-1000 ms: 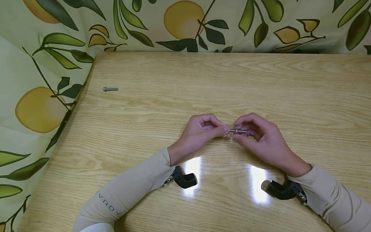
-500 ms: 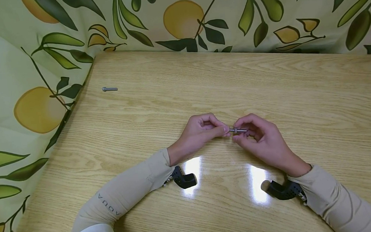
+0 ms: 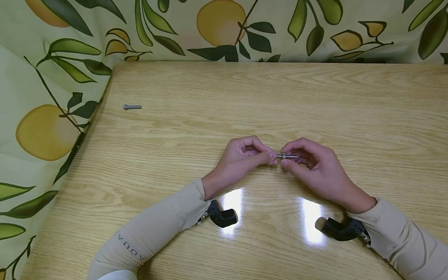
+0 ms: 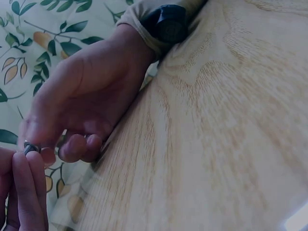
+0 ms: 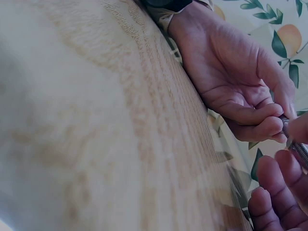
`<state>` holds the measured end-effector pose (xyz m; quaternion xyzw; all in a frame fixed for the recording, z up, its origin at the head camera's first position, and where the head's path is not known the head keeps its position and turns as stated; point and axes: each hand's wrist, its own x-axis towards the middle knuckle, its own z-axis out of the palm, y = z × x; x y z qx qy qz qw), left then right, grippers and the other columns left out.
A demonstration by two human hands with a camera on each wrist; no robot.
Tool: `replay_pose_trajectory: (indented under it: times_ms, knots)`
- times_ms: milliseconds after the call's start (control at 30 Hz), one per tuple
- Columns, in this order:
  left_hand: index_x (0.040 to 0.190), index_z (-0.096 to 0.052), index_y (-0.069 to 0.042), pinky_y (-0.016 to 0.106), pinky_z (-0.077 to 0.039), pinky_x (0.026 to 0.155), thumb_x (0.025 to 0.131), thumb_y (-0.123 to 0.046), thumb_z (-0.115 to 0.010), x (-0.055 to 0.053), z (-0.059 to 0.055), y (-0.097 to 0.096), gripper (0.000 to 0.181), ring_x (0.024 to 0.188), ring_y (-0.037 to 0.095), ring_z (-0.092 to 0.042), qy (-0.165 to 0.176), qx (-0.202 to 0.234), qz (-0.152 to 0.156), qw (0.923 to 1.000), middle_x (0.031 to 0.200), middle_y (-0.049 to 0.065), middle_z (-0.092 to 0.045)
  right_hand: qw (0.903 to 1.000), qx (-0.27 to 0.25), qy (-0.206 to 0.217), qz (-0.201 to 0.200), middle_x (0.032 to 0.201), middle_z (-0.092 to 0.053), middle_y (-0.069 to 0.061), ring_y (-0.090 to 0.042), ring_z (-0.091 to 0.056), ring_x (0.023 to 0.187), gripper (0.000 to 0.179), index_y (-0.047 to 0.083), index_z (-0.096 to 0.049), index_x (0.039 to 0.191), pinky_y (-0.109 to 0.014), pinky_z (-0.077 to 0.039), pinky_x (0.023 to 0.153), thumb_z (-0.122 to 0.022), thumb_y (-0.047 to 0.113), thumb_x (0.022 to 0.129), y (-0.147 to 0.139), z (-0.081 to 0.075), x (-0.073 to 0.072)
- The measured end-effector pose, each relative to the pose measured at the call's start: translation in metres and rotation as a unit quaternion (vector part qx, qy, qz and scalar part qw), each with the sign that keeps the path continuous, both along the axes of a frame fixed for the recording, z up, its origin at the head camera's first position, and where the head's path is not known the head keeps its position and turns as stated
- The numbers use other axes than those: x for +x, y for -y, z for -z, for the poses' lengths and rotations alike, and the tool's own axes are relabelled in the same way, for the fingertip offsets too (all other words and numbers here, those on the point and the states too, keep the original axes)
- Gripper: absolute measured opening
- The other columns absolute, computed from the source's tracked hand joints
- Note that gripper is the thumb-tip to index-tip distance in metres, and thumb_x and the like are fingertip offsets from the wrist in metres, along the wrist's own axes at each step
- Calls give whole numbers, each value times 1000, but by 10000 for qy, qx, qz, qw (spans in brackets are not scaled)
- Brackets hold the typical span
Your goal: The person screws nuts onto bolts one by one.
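My left hand pinches one end of a metal bolt between thumb and fingers, hiding that end. The bolt lies nearly level above the table, its free end towards my right palm. A small nut sits partway along it. My right hand has its thumb and index finger curled around the nut from opposite sides. In the right wrist view, the bolt's thread shows between my right thumb and fingertips. The left wrist view catches just a short bit of threaded bolt at the fingertips.
A second bolt lies on the wooden table at the far left. A cloth with fruit and leaf print hangs behind and to the left. Black wrist cameras are strapped below both hands, and bright reflections show on the tabletop.
My right thumb and index finger have shifted slightly at the nut, which shows a different face. My left hand stays in place on the bolt.
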<state>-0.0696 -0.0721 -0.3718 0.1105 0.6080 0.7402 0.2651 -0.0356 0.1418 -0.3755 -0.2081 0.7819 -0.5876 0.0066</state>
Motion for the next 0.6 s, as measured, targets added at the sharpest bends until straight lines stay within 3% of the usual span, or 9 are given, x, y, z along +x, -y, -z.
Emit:
replay_pose_trajectory:
  times_ms: [167,300,500,600]
  knots:
    - [90,-63,0,34,-60,93,90,-4,-67,0,-1,0,6,86,13,-72,-21,-17,-7,10000,93,3,-76,9999,55,101,49,98,-68,-4,-8,-68,82,24,5,-62,112,-16,-59,69,-65,-3,90,-1,0,0]
    - [92,-63,2,34,-60,93,90,-3,-67,0,-1,0,7,86,13,-72,40,-15,-5,10000,96,7,-75,9998,-104,160,-14,102,-65,-1,-7,-69,88,29,1,-58,111,-17,-60,77,-67,-9,85,-1,1,0]
    - [93,-63,2,35,-59,95,90,-3,-67,0,-1,0,7,87,13,-72,86,6,-8,10000,98,9,-76,9996,177,165,140,94,-67,-1,-9,-68,78,16,7,-63,105,-16,-58,66,-64,-1,91,0,0,0]
    - [93,-63,2,35,-59,94,90,-3,-67,0,0,0,7,86,13,-72,49,9,1,10000,96,7,-76,9997,57,221,114,96,-67,-2,-8,-69,81,21,4,-61,108,-17,-58,68,-64,-4,89,0,0,1]
